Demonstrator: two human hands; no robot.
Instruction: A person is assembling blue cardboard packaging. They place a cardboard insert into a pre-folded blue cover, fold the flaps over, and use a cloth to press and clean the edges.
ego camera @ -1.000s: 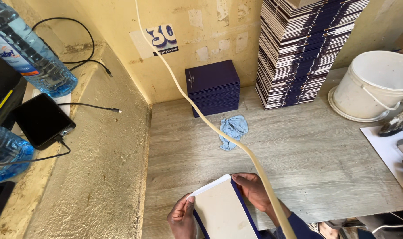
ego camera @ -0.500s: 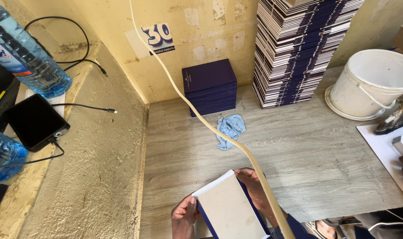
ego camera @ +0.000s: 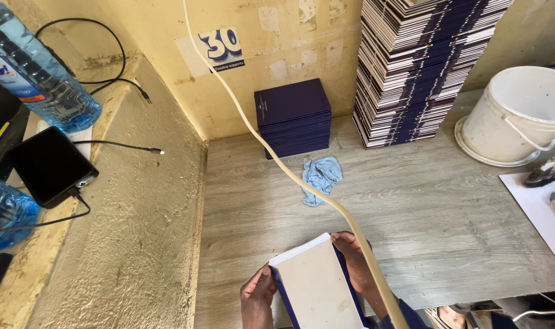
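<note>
Grey board (ego camera: pixel 317 286) with navy edging sits at the near edge of the wooden tabletop (ego camera: pixel 448 213), left hand (ego camera: pixel 257 297) and right hand (ego camera: pixel 355 263) closed on opposite sides, likely to keep it square. Cream hose (ego camera: pixel 289 173) crosses above. White bucket (ego camera: pixel 521 113) far right; contents not visible.

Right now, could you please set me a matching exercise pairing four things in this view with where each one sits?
Things:
1. crumpled light-blue cloth
2. white plastic bucket
3. black phone
4. pale board with dark-blue edging

Places:
A. on the rough ledge at the left
B. between both hands
C. at the table's right end
D. mid-table, before the short stack of dark-blue covers

Pairs: 1-D, 2-C, 3-A, 4-B
</note>
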